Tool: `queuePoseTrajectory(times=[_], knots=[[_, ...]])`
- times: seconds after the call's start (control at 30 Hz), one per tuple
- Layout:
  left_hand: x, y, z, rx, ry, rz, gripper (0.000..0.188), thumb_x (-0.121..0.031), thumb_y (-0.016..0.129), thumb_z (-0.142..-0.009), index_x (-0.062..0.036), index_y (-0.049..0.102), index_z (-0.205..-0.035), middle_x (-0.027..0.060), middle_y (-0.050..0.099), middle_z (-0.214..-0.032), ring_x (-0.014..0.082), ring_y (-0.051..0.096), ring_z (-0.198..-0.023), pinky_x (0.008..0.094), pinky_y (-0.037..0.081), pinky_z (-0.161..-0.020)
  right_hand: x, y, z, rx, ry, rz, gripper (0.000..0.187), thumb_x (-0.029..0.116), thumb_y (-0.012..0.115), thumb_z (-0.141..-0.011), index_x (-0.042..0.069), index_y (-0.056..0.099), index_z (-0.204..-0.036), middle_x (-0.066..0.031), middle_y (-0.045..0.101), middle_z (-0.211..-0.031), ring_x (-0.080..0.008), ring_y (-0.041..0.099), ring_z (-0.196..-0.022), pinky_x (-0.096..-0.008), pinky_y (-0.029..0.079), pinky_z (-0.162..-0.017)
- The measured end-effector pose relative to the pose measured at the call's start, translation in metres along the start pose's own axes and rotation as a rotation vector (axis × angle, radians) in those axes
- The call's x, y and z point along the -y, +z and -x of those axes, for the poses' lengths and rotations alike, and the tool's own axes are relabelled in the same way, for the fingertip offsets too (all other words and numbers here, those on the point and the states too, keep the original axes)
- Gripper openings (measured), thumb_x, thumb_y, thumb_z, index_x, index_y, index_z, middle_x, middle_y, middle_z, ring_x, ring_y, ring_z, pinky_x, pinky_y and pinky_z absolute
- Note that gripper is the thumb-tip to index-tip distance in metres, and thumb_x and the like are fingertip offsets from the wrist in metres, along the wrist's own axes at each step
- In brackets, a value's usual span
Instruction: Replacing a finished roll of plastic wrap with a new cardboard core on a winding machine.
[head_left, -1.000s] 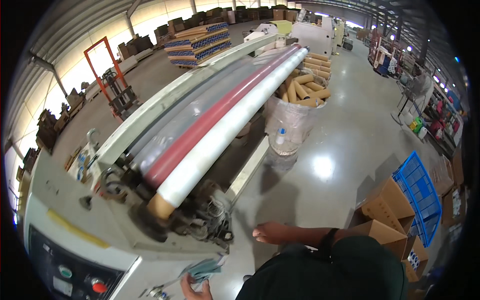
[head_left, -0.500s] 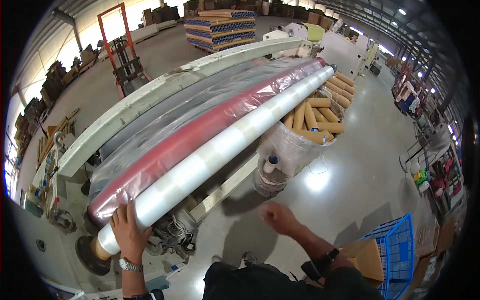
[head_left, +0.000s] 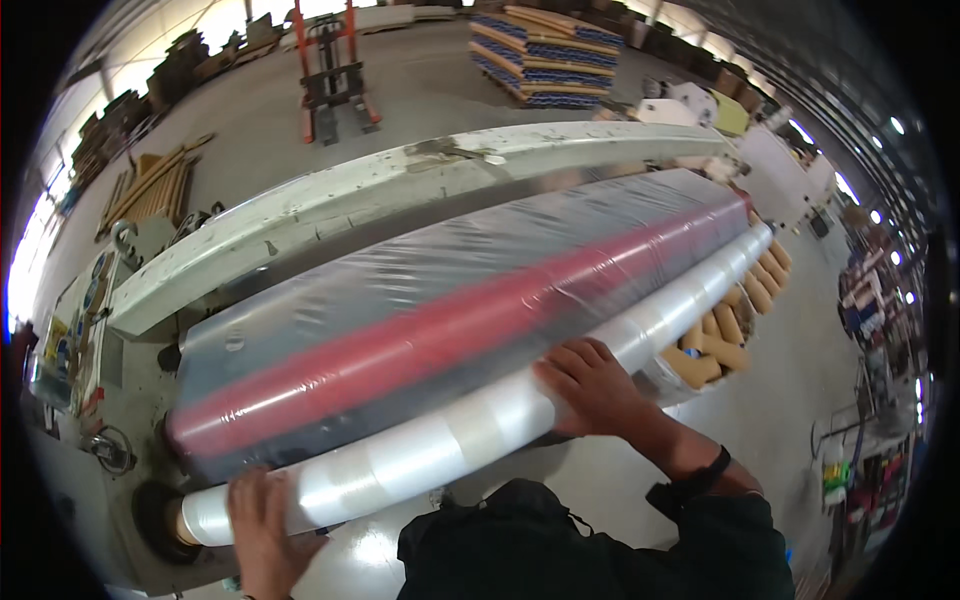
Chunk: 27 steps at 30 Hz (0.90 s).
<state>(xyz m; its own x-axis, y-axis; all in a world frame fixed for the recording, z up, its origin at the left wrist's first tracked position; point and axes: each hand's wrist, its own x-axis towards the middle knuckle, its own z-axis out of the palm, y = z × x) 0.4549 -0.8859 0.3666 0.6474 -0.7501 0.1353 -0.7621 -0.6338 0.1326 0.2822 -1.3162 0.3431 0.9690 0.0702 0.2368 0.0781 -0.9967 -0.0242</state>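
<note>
A long roll of shiny white plastic film (head_left: 415, 464), wound in bands, runs slantwise in front of me across the machine. Near its left end my left hand (head_left: 265, 530) lies against it, fingers stretched and thumb apart, slightly blurred. Farther right, my right hand (head_left: 595, 388) rests on top of the roll with its fingers laid over the film. Both hands look open. Just beyond the roll, a red roller (head_left: 440, 345) shows through clear plastic sheeting (head_left: 400, 262). A dark round disc (head_left: 160, 522) sits at the film roll's left end, by the brown core end.
Behind the sheeting runs a worn pale machine beam (head_left: 340, 185). Brown cardboard tubes (head_left: 722, 352) are heaped beyond my right hand. Farther back stand a red-orange lift truck (head_left: 330, 80) and a stack of tubes (head_left: 545, 60). A cluttered rack (head_left: 880, 480) is at right.
My right hand has come from free air over the floor onto the film roll. The view has shifted nearer the machine; my left hand remains near the roll's left end.
</note>
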Motion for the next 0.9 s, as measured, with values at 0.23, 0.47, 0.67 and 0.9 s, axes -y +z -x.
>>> queuePoseTrajectory(times=[0.23, 0.47, 0.67, 0.9], knots=[[-0.065, 0.017, -0.044, -0.138, -0.172, 0.034, 0.079, -0.049, 0.083, -0.05, -0.0025, 0.059, -0.108, 0.0162, 0.056, -0.108, 0.0377, 0.052, -0.103, 0.0525, 0.034, -0.099, -0.118, -0.027, -0.063, -0.185, 0.266, -0.734, 0.061, 0.039, 0.073, -0.076, 0.002, 0.053, -0.12, -0.0169, 0.06, -0.104, -0.0312, 0.06, -0.094, -0.044, 0.047, -0.087], [-0.057, 0.031, -0.037, -0.276, -0.365, 0.141, 0.068, -0.062, 0.063, -0.069, -0.0024, 0.061, -0.101, 0.016, 0.061, -0.099, 0.0376, 0.055, -0.096, 0.0488, 0.037, -0.094, -0.221, 0.017, -0.241, 0.049, 0.684, -1.24, 0.038, 0.044, 0.052, -0.094, 0.007, 0.057, -0.1, -0.0034, 0.06, -0.075, -0.0092, 0.053, -0.054, -0.023, 0.04, -0.048], [-0.057, 0.043, -0.059, -0.366, -0.348, 0.083, 0.044, -0.032, 0.066, -0.073, -0.0032, 0.06, -0.106, 0.017, 0.06, -0.105, 0.0373, 0.054, -0.102, 0.0461, 0.038, -0.096, -0.22, 0.021, -0.256, -0.006, 0.578, -1.325, 0.022, 0.025, 0.056, -0.091, 0.014, 0.054, -0.071, 0.0059, 0.042, -0.055, -0.0044, 0.034, -0.041, -0.0224, 0.024, -0.037], [0.105, 0.014, 0.012, -0.482, -0.925, -0.23, 0.029, -0.022, 0.063, -0.079, -0.0052, 0.062, -0.102, 0.0184, 0.064, -0.103, 0.0379, 0.059, -0.101, 0.0439, 0.046, -0.086, -0.034, 0.033, -0.201, -0.047, -0.085, -0.827, 0.024, 0.021, 0.052, -0.089, 0.001, 0.061, -0.08, -0.0068, 0.054, -0.064, -0.0195, 0.051, -0.056, -0.032, 0.042, -0.054]])
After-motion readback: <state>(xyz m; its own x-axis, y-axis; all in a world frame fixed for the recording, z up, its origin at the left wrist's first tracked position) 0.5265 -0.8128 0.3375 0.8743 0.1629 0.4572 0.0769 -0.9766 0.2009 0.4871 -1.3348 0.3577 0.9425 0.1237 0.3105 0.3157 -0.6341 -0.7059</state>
